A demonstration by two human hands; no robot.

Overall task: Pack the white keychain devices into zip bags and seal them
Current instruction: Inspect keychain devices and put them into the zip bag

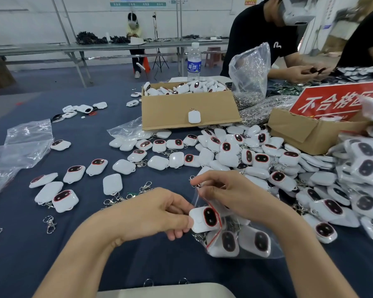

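Where the left hand (157, 214) closes thumb and fingers on one white keychain device (202, 220), that item sits at the red-lined mouth of the zip bag (275, 251). Right hand (235, 194): fingertips pinched on the bag's upper edge, lifting it. Bag contents: several more devices. Bag base: on the blue table cloth (30, 265). Beyond: loose heap of devices (235, 151); metal clasps (50, 224), left; cardboard box (181, 108), holding more devices.
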